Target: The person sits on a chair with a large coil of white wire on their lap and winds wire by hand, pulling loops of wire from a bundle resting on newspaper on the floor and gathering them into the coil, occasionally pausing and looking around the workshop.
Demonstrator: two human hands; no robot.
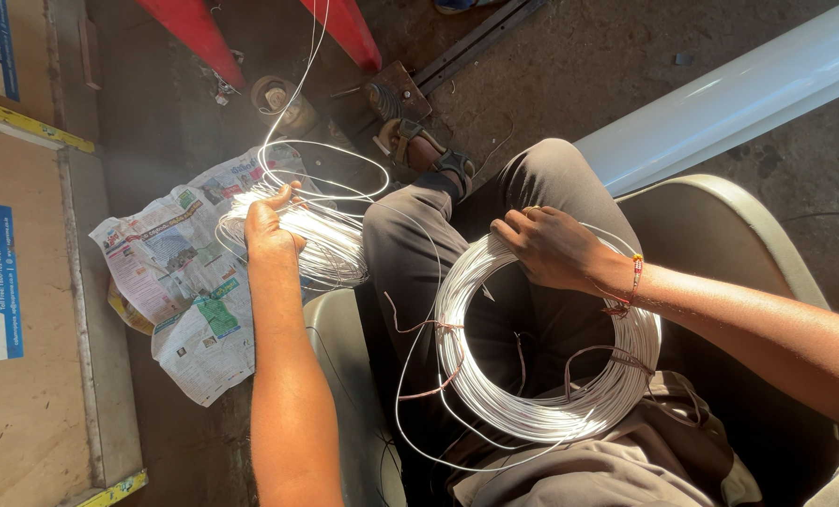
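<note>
Left of my left hand [271, 228] lies a spread newspaper [183, 286]; that hand clamps a smaller wire coil [321, 246]. My right hand [553, 249] grips the big silver wire coil [541, 347] on my lap.

A big coil of silvery wire [541, 394] lies flat on the lap, tied in places with thin reddish strands. A smaller, looser bundle of wire [321, 239] (same shiny metal) rests over the newspaper, strands trailing upward.

Workshop: gritty concrete floor [626, 75], metal rail [476, 38], wire coils [541, 394].
</note>
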